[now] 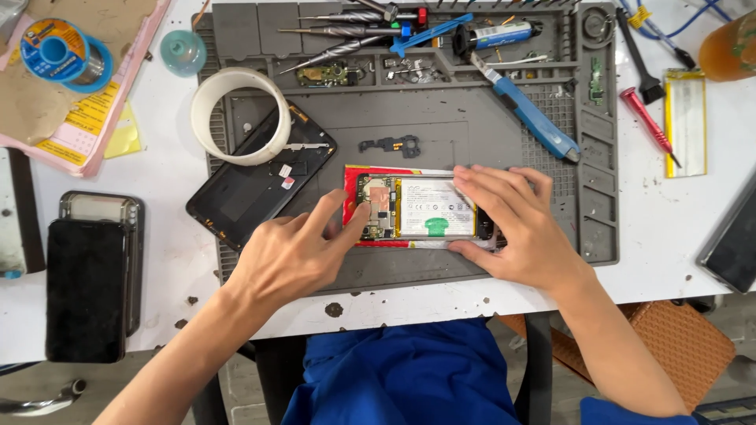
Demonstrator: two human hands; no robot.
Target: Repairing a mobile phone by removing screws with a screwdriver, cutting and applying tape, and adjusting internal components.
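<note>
**Q:** While both hands rest on the work, what lies under them?

**A:** An opened smartphone (417, 208) with its back removed lies near the front middle of a grey repair mat (465, 134) on a white surface (677, 228). Its white battery and the circuit board at its left end are exposed. The left hand (295, 252) has its fingers spread, with a fingertip touching the board end. The right hand (516, 224) is spread wide, fingers along the far edge and thumb on the near edge, steadying the phone's right end. Neither hand holds a tool.

**Q:** Which step does that suggest?

**A:** Judging by the pose, the person is bracing the phone and working by fingertip at the board end. Whether something is being pressed or lifted there, I cannot tell.

**Q:** What would a next move need?

**A:** Probably a firm hold from the right hand and a light touch from the left.

**Q:** What else is nearby?

**A:** A black back cover (252, 181) lies left of the phone under a white tape ring (240, 114). Screwdrivers (346, 35) sit at the mat's far edge, with a blue-handled tool (531, 118) on its right part.
</note>
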